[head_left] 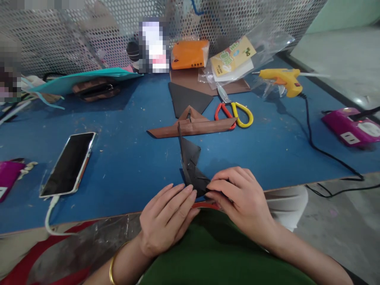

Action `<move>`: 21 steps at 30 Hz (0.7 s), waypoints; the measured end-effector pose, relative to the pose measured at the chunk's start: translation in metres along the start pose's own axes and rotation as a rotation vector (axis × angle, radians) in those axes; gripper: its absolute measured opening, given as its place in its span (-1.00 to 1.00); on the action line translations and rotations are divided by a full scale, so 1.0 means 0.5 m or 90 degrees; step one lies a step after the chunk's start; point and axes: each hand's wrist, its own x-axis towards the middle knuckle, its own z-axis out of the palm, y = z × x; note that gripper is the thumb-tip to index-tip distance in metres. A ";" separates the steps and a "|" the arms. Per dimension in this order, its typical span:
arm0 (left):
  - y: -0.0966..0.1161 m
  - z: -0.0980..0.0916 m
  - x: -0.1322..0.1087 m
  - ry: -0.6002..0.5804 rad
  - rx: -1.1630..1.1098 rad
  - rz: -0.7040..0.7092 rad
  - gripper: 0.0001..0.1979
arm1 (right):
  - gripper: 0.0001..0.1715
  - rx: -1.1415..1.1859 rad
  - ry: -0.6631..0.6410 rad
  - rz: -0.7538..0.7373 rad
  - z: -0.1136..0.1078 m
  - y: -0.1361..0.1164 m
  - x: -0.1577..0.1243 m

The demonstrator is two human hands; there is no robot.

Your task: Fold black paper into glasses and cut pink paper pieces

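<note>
A black folded paper piece (190, 158) lies near the front edge of the table, creased, with a narrow part pointing away from me. My left hand (168, 217) rests at its near left corner, fingers stretched out side by side, fingertips touching the paper. At the near right corner, my right hand (240, 194) pinches the paper between thumb and fingers. Just beyond lies a brown folded paper strip (202, 127) with a pointed middle, met by the black piece's far tip. Behind it is a flat black paper sheet (188, 97). Scissors (245, 115) with red and yellow handles lie partly under the brown strip.
A yellow glue gun (282, 79) lies at right, its cord running to the front edge near a purple power socket (352, 126). A charging phone (69, 164) lies at left. Along the back mesh stand an orange pack (190, 54), a plastic-wrapped card (233, 57) and teal sheets (89, 79).
</note>
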 end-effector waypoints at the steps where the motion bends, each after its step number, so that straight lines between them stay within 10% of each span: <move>1: 0.003 0.001 0.000 0.021 -0.006 -0.033 -0.76 | -0.90 0.003 0.000 -0.001 0.000 0.000 0.000; 6: 0.019 0.006 0.010 0.126 -0.039 -0.233 -0.71 | -0.88 0.007 -0.006 -0.006 -0.001 0.000 -0.001; 21: 0.011 -0.002 0.038 -0.017 -0.043 -0.172 -0.90 | -0.85 -0.022 -0.002 -0.047 0.009 -0.001 -0.001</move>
